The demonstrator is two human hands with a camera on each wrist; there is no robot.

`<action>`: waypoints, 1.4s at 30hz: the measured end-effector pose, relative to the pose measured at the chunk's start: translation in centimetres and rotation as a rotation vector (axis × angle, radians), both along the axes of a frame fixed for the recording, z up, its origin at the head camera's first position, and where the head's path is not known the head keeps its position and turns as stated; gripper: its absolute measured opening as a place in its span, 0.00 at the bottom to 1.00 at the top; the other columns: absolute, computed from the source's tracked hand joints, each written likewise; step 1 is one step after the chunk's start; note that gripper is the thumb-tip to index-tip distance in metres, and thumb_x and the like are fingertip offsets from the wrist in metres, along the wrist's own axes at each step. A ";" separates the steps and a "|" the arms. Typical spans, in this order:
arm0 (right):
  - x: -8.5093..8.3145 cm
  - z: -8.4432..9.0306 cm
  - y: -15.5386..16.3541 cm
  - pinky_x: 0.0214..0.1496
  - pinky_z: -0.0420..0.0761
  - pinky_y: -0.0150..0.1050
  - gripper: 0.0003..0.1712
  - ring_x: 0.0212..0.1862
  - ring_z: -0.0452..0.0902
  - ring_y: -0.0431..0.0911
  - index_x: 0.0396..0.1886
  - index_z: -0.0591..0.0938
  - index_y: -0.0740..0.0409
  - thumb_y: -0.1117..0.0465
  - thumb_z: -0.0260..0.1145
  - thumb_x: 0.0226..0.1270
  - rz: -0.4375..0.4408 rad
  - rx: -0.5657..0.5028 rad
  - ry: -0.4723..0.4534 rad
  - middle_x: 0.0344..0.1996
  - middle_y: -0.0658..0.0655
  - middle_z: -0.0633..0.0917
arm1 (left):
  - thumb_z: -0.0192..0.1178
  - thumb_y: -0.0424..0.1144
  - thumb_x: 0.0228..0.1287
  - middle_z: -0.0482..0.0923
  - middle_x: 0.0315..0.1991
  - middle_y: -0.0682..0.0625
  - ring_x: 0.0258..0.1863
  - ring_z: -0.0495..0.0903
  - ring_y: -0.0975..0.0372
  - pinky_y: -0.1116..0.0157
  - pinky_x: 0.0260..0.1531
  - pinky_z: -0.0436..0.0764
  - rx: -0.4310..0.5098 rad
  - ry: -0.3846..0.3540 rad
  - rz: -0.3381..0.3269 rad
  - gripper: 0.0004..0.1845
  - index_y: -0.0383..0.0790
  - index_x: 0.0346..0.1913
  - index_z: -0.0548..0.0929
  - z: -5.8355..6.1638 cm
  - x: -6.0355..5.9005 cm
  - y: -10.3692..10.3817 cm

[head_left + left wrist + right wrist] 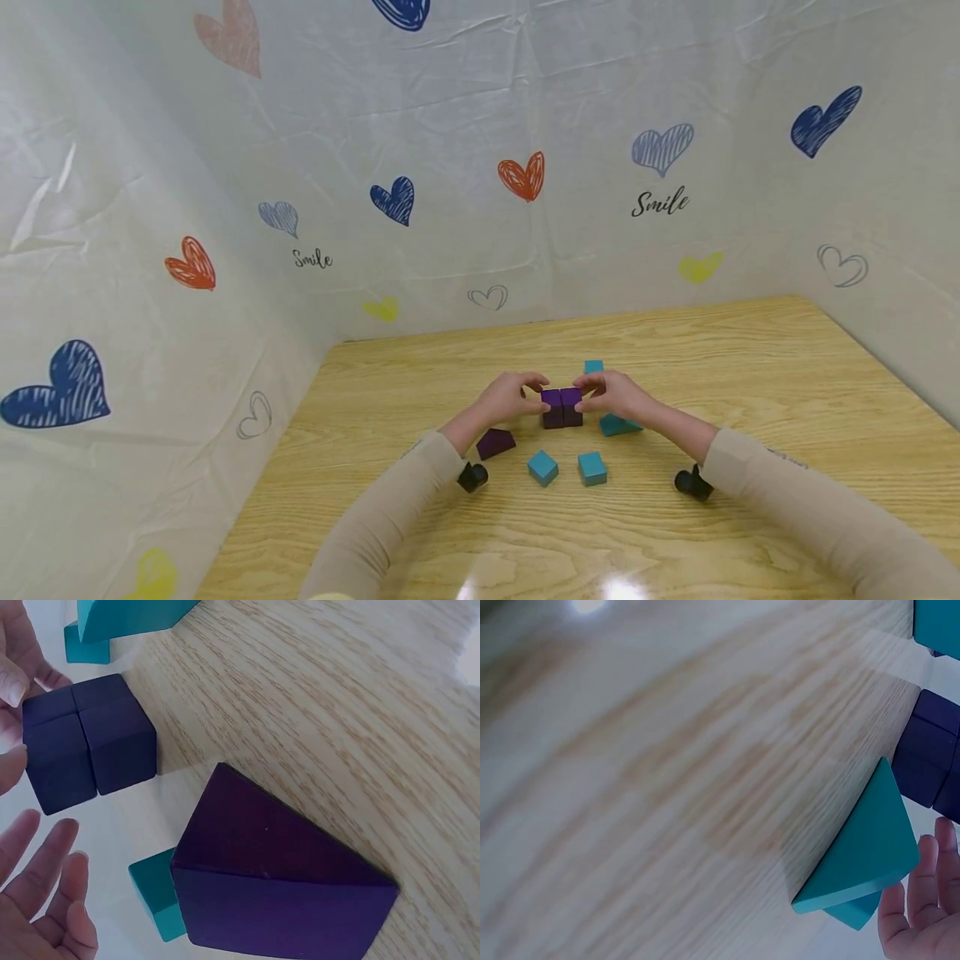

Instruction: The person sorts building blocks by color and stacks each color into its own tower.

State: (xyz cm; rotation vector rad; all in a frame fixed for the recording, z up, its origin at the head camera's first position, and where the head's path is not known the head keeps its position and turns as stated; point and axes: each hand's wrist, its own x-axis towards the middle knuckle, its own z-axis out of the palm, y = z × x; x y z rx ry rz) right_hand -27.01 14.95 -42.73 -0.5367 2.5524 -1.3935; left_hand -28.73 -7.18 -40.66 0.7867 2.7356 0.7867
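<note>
Purple cubes (562, 407), stacked as a tight block of four, standing mid-table (750, 350) between both hands. Going left to right: purple wedge (496, 442) lying just below the left wrist, close to the camera in the left wrist view; left hand (511, 397) cupped against the block's left side, fingers (45, 862) loosely spread and straight in the wrist view, not wrapped round anything. Two teal cubes (542, 467) side by side nearer the person, apart from the block. Small teal block (594, 367) just behind the stack. Right hand (617, 395) pressed to the block's right side, fingertips on its top edge; teal wedge (619, 426) under that hand, on the wood.
</note>
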 end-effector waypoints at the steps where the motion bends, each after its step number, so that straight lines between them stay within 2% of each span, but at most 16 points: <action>1: 0.0 0.0 0.0 0.39 0.77 0.39 0.28 0.41 0.77 0.50 0.53 0.74 0.74 0.61 0.68 0.56 -0.001 -0.004 -0.003 0.43 0.66 0.80 | 0.65 0.45 0.55 0.80 0.47 0.48 0.39 0.77 0.58 0.67 0.38 0.75 0.010 -0.003 0.007 0.24 0.42 0.55 0.77 -0.1 0.0 -0.1; 5: 0.1 0.0 0.1 0.41 0.78 0.40 0.28 0.44 0.76 0.53 0.53 0.73 0.74 0.61 0.67 0.57 -0.010 -0.012 -0.016 0.46 0.67 0.79 | 0.64 0.46 0.56 0.79 0.48 0.48 0.33 0.74 0.62 0.68 0.33 0.73 0.069 -0.028 0.050 0.27 0.42 0.59 0.74 0.1 0.3 -0.6; 10: 0.1 0.0 0.3 0.42 0.78 0.41 0.27 0.45 0.76 0.54 0.52 0.74 0.74 0.62 0.67 0.57 -0.005 -0.011 0.002 0.47 0.68 0.79 | 0.63 0.43 0.58 0.79 0.45 0.44 0.32 0.75 0.61 0.67 0.34 0.74 0.085 -0.033 0.043 0.24 0.37 0.56 0.75 0.6 1.0 -2.0; 13: 0.2 -0.1 0.6 0.43 0.78 0.41 0.26 0.45 0.76 0.55 0.52 0.74 0.74 0.62 0.67 0.57 -0.005 -0.014 0.014 0.47 0.68 0.78 | 0.63 0.40 0.57 0.79 0.43 0.43 0.33 0.76 0.59 0.65 0.33 0.75 0.060 -0.065 0.045 0.21 0.36 0.53 0.76 0.7 1.6 -3.0; 18: 0.3 -0.3 0.8 0.43 0.78 0.40 0.26 0.46 0.76 0.55 0.52 0.74 0.74 0.61 0.67 0.58 -0.010 -0.009 0.007 0.47 0.68 0.78 | 0.65 0.43 0.55 0.77 0.47 0.42 0.45 0.76 0.52 0.59 0.42 0.76 -0.084 -0.127 0.090 0.24 0.37 0.53 0.75 0.2 2.8 -4.3; 21: 0.4 -0.2 0.9 0.43 0.78 0.41 0.26 0.46 0.76 0.55 0.52 0.74 0.74 0.61 0.66 0.58 -0.006 -0.014 0.003 0.47 0.68 0.78 | 0.67 0.44 0.52 0.76 0.49 0.42 0.48 0.75 0.51 0.57 0.46 0.75 -0.160 -0.132 0.117 0.26 0.38 0.54 0.75 -0.3 3.4 -4.8; 24: 0.5 -0.1 1.0 0.43 0.78 0.41 0.26 0.46 0.76 0.55 0.52 0.73 0.75 0.61 0.66 0.58 -0.003 -0.023 0.001 0.47 0.69 0.78 | 0.68 0.43 0.51 0.76 0.48 0.42 0.47 0.75 0.53 0.57 0.46 0.74 -0.170 -0.150 0.156 0.26 0.39 0.54 0.75 -0.8 3.9 -5.3; 29: 0.5 -0.1 1.0 0.43 0.78 0.40 0.27 0.45 0.76 0.55 0.52 0.73 0.74 0.61 0.66 0.58 0.004 -0.024 -0.003 0.48 0.69 0.78 | 0.69 0.40 0.49 0.77 0.41 0.45 0.40 0.75 0.57 0.58 0.41 0.74 -0.121 -0.178 0.206 0.24 0.38 0.49 0.76 -1.5 4.4 -6.0; 35: 0.5 -0.1 0.9 0.43 0.78 0.41 0.26 0.45 0.76 0.55 0.52 0.74 0.74 0.61 0.66 0.58 0.007 -0.025 0.002 0.46 0.68 0.78 | 0.69 0.40 0.50 0.77 0.36 0.47 0.34 0.74 0.59 0.61 0.37 0.74 -0.089 -0.134 0.231 0.18 0.38 0.43 0.77 -1.9 4.5 -6.4; 42: 0.3 -0.2 0.6 0.43 0.78 0.41 0.26 0.45 0.76 0.55 0.51 0.74 0.74 0.61 0.66 0.58 0.012 -0.023 0.011 0.46 0.68 0.79 | 0.69 0.41 0.50 0.74 0.30 0.51 0.29 0.70 0.61 0.65 0.31 0.69 -0.099 -0.072 0.261 0.16 0.39 0.39 0.77 -2.3 4.9 -6.6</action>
